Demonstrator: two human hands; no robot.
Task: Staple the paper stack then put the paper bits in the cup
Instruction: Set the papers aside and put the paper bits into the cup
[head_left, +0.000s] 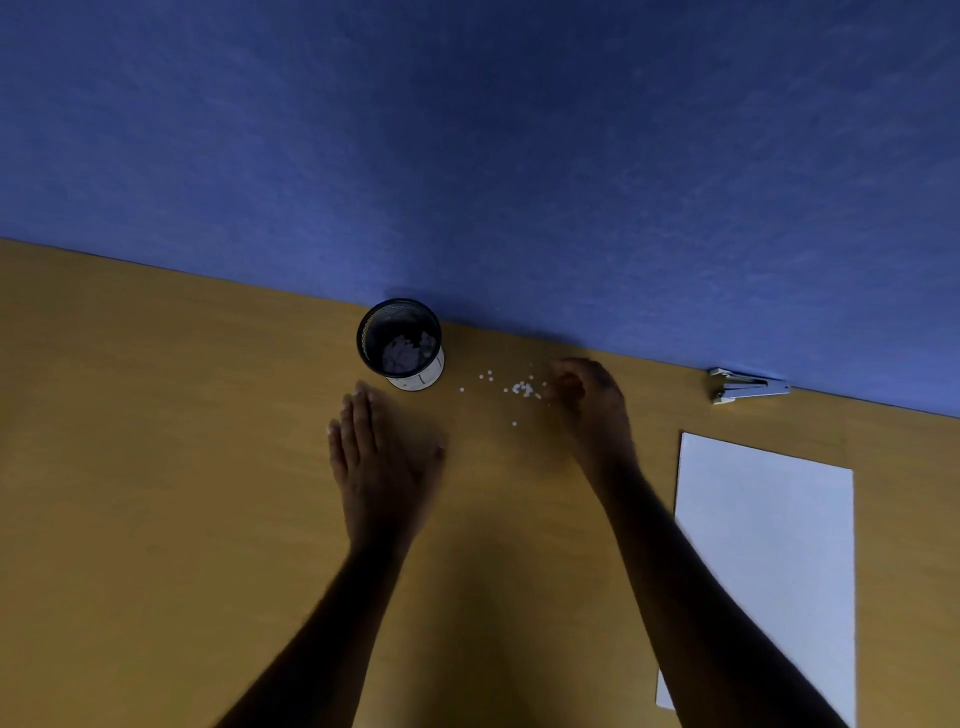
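A black mesh cup stands by the blue wall and holds a heap of white paper bits. More small white paper bits lie scattered on the wooden table to the cup's right. My right hand sits at the right end of that scatter with its fingers curled down onto the bits; whether it holds any is hidden. My left hand lies flat on the table just below the cup, fingers straight. The white paper stack lies at the right. The stapler rests against the wall beyond it.
The wooden table runs up to a blue wall along its far edge. My right forearm crosses the lower left corner of the paper stack.
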